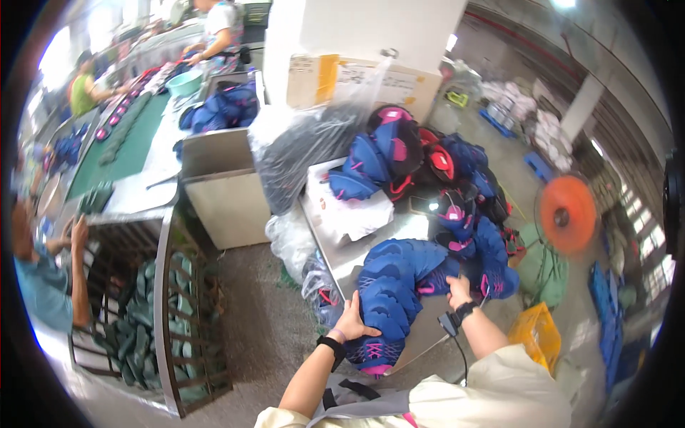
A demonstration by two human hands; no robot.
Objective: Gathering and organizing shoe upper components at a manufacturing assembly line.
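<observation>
A nested row of blue shoe uppers (389, 285) with pink laces and pink toes curves across the near part of the table. My left hand (351, 322) rests against the left side of this row, thumb stretched over it and fingers spread. To its right, my right hand (459, 291) is closed at the edge of a blue upper with pink trim (437, 283); its fingertips are partly hidden. More blue uppers (498, 267) lie just beyond it. Farther back, blue, black and red uppers (442, 164) are heaped up.
A metal table (417, 228) carries the uppers and a white sheet (348, 210). Left stands a barred cart (168, 307) of dark green pieces, with a person (53, 278) holding its edge. At right are a yellow crate (536, 335) and an orange fan (567, 214).
</observation>
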